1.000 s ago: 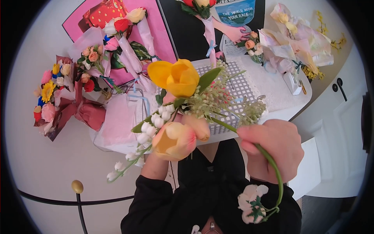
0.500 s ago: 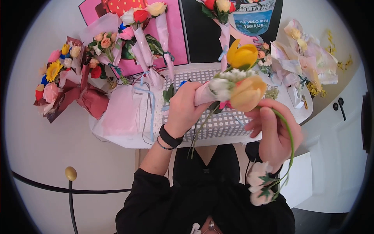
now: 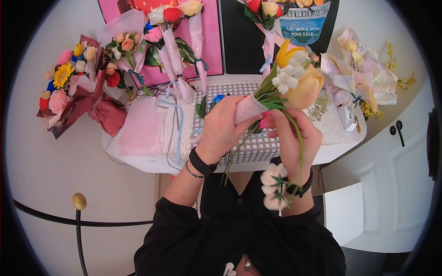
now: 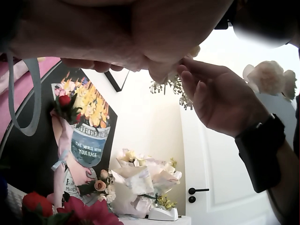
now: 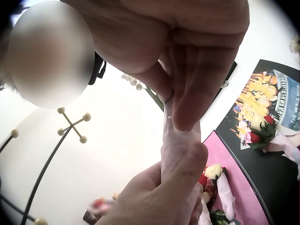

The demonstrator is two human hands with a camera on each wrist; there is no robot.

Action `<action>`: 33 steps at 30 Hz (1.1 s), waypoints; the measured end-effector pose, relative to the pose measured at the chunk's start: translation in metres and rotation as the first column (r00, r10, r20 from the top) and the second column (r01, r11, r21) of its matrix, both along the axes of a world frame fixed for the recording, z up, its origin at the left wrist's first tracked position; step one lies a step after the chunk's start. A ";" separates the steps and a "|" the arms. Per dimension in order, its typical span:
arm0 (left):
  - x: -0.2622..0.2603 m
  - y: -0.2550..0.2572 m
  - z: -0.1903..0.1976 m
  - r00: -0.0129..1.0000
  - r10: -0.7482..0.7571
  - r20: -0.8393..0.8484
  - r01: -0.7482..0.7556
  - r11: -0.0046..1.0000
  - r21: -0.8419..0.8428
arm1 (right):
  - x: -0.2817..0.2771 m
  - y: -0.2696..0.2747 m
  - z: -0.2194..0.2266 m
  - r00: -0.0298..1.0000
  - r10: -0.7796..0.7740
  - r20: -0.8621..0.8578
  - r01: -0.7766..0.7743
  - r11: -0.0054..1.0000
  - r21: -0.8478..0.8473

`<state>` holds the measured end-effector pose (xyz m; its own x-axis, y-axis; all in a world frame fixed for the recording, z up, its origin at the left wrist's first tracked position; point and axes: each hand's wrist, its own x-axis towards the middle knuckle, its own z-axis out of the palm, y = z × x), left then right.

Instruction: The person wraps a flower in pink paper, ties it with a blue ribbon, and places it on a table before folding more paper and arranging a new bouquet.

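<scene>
My left hand (image 3: 223, 124) grips a small bouquet by its pale pink paper wrap (image 3: 248, 109), tipped toward the upper right. Out of the wrap come a yellow tulip (image 3: 286, 53), white bell-shaped flowers (image 3: 287, 76) and a peach tulip (image 3: 305, 87). Close by the paper's upper edge, my right hand (image 3: 297, 140) pinches the green stem (image 3: 301, 142) of an artificial flower spray. That stem bends down, so its pale blooms (image 3: 275, 181) hang below the right hand. Thin bare stems (image 3: 232, 158) stick out below the left hand. In the right wrist view, fingers partly hide the wrap (image 5: 180, 150).
A white table (image 3: 138, 161) with a grey checked cloth (image 3: 253, 149) stands in front. Pink paper sheets (image 3: 138, 129) and a blue ribbon (image 3: 178, 133) lie at left. Wrapped bouquets (image 3: 103, 115) line the back left; another bouquet (image 3: 359, 69) and a white tape dispenser (image 3: 346, 118) are at right.
The bouquet has swung from facing the head to tipping up and right, with the left hand showing. My right hand has moved left to the wrap's edge, the pale blooms swinging left with it.
</scene>
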<state>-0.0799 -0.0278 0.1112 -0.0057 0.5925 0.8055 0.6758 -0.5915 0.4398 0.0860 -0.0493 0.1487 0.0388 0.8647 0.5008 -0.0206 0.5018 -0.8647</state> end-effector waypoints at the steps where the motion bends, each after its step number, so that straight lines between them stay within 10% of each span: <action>1: -0.001 0.000 0.000 1.000 0.012 -0.005 -0.012 1.000 -0.018 | 0.001 0.001 -0.002 1.000 0.000 0.003 0.000 1.000 0.002; 12: -0.007 0.002 0.000 0.994 0.035 0.100 -0.021 0.990 -0.136 | 0.017 0.001 -0.042 0.988 0.153 -0.028 -0.117 0.849 0.515; 19: -0.002 0.002 0.001 0.998 0.024 0.058 -0.017 0.992 -0.124 | 0.024 -0.010 -0.010 0.971 -0.081 -0.224 0.175 0.880 0.442; 33: -0.010 -0.001 -0.002 0.999 0.021 -0.045 -0.020 1.000 0.019 | 0.047 0.010 0.021 0.962 -0.073 -0.263 0.152 0.944 0.294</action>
<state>-0.0900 -0.0283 0.1096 0.0192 0.5772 0.8164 0.7070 -0.5852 0.3972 0.1332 -0.0392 0.1694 0.2824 0.6517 0.7040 -0.1401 0.7540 -0.6418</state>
